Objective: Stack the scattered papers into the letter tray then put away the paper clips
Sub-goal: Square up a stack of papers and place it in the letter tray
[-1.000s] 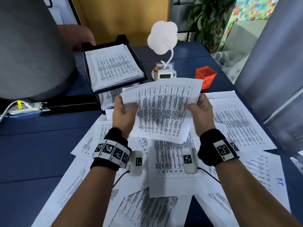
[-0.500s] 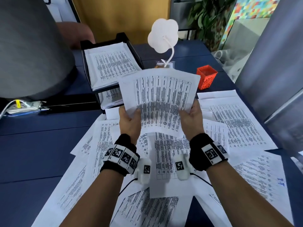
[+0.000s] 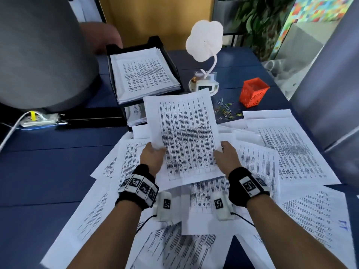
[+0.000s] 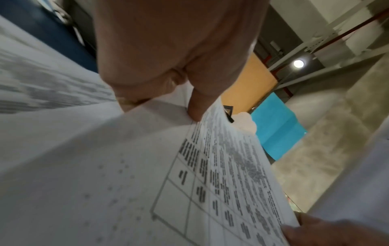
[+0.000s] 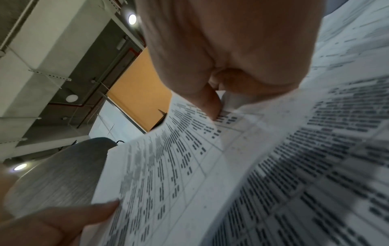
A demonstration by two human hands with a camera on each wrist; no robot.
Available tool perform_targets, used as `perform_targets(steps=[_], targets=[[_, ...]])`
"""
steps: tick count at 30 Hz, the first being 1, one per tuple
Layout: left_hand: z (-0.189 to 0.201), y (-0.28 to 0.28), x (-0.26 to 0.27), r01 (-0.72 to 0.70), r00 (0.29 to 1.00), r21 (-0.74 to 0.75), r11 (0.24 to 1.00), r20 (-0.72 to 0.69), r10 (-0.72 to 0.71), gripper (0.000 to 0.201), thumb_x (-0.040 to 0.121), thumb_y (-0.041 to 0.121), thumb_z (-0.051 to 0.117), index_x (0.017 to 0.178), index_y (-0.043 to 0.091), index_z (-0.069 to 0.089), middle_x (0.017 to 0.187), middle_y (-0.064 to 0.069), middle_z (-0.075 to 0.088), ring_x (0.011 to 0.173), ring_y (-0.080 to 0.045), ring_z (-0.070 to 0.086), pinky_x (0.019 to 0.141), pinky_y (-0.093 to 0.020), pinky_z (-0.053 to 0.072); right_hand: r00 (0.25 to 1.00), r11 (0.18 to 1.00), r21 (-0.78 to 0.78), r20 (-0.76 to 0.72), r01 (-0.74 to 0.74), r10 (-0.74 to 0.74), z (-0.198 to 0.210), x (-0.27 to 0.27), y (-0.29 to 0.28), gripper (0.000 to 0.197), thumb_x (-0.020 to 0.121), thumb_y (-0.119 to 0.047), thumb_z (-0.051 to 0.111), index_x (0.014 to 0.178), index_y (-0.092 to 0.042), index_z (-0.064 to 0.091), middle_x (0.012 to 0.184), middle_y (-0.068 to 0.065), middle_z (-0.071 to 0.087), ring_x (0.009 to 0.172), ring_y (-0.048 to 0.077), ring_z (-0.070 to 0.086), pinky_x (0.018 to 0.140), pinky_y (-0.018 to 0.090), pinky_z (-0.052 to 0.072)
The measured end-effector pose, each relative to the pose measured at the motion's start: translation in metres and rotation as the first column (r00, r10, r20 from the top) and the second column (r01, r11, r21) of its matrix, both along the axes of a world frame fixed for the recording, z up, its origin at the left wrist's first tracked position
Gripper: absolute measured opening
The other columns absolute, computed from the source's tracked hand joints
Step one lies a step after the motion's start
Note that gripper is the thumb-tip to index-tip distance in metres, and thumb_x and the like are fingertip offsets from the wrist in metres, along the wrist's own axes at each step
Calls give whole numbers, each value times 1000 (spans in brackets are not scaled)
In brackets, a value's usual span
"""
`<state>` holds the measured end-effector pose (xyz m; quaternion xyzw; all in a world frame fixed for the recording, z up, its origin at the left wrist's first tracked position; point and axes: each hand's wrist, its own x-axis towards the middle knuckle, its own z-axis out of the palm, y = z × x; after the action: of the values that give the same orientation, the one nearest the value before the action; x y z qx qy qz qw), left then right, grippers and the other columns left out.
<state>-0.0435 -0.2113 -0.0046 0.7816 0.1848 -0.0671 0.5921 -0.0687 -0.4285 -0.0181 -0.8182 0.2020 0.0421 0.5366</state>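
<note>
Both hands hold a small bundle of printed sheets [image 3: 186,136] above the desk, long side running away from me. My left hand [image 3: 153,155] pinches its left edge, thumb on top. My right hand [image 3: 225,154] pinches the right edge. The left wrist view has my left hand [image 4: 189,103] on the bundle [image 4: 221,174]; the right wrist view has my right hand [image 5: 214,106] on the bundle [image 5: 179,166]. Several more printed sheets [image 3: 287,150] lie scattered below. The black letter tray [image 3: 116,78] at the back holds a paper stack [image 3: 143,74]. Coloured paper clips [image 3: 226,111] lie loose by the orange mesh cup [image 3: 253,92].
A white flower-shaped desk lamp with a clock base [image 3: 204,86] stands between tray and cup. Another person in grey [image 3: 42,53] stands at the back left, a hand [image 3: 101,35] near the tray. A power strip [image 3: 38,119] lies at the left. Bare blue desk [image 3: 48,171] spreads leftward.
The bundle has turned from wide to lengthwise and come down lower. Both hands slid closer together along its near edges. The paper clips, hidden before, now show.
</note>
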Motion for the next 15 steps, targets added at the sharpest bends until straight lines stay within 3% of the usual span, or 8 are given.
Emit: perform_targets(steps=[1,3,5,8,10,12,15], targets=[[-4,3,-3,14,999,28,1000,-34,-13,38,92,21,60,124,4,47,97,-8,59,82,-22,57,73,-30,49,999,1000,-11,-28,-16,16,-2,1,2,34,92,-5,43,126,-6,46,117,9,50,100,26,51,85,36,42],[-12,10,-9,17,996,55,998,-94,-12,49,91,24,61,131,4,40,116,-12,58,98,-26,58,85,-37,52,997,999,-9,-71,-44,43,-8,2,7,37,89,-3,43,124,-8,51,120,8,56,104,28,55,90,36,44],[-16,15,-16,2,990,80,997,-137,9,63,91,26,61,142,5,30,140,-16,44,120,-34,49,101,-46,45,993,999,6,-106,-45,45,-12,4,13,34,86,-1,41,115,-10,57,115,12,62,98,27,58,84,34,47],[-23,26,-22,18,983,64,998,-182,-6,67,93,23,57,147,6,21,148,-18,32,129,-36,41,104,-46,41,989,998,37,-136,-55,60,-17,16,26,34,83,2,40,110,-7,59,106,13,64,86,26,59,68,29,46],[-24,35,-24,46,980,70,996,-196,-32,63,94,21,54,146,5,22,143,-19,37,120,-33,46,97,-43,44,986,997,35,-146,-70,74,-19,27,34,35,82,4,40,110,-4,59,105,13,65,85,27,59,63,26,44],[-26,47,-20,61,978,89,994,-206,-41,54,94,20,52,141,6,30,128,-16,49,104,-29,54,87,-41,51,983,996,10,-160,-89,89,-16,38,42,30,83,5,41,107,-2,58,102,13,62,83,25,55,61,25,42],[-28,65,-12,54,967,21,998,-249,-47,45,95,15,49,135,2,33,105,-11,54,83,-27,62,69,-42,56,983,997,-3,-168,-72,71,-11,57,55,25,86,2,44,105,-8,57,95,11,54,83,20,49,70,26,40]])
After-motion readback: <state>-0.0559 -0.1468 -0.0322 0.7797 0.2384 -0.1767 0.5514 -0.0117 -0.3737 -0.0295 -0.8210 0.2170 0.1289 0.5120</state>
